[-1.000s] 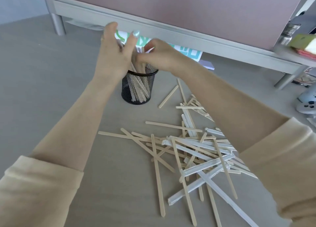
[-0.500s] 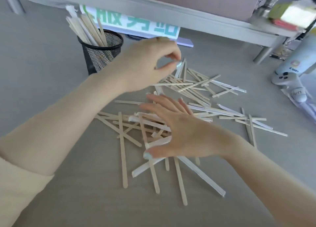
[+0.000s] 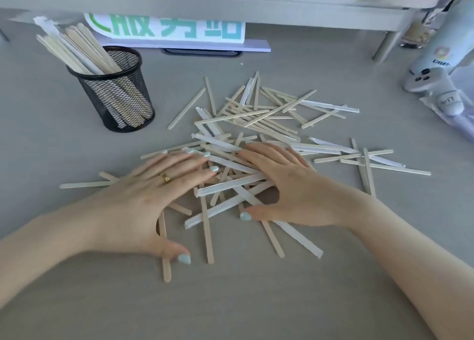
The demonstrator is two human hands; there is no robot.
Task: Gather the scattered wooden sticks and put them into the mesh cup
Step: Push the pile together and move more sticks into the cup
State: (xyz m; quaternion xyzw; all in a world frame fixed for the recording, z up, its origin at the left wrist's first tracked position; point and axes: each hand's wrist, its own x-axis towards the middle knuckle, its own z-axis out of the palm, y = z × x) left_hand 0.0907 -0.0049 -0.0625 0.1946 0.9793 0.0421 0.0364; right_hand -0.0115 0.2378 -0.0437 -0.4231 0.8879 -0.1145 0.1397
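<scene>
Wooden sticks point(image 3: 259, 124), flat, thin, pale, some white-wrapped, lying scattered on smooth grey table point(image 3: 243, 301) under both grips. Left hand point(image 3: 143, 201) and right hand point(image 3: 289, 186) pressing flat on pile, fingers straight, clamping nothing. Black mesh cup point(image 3: 118, 96) standing beyond left grip, holding sticks. Sign point(image 3: 166, 29) behind showing green characters "服务".

L grip point(image 3: 154, 196) flat, R grip point(image 3: 287, 186) flat

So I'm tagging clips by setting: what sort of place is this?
Probably an office or service desk: a grey desktop with a raised monitor shelf, a printed sign beneath it, and a black mesh cup of the pen-holder kind.
</scene>
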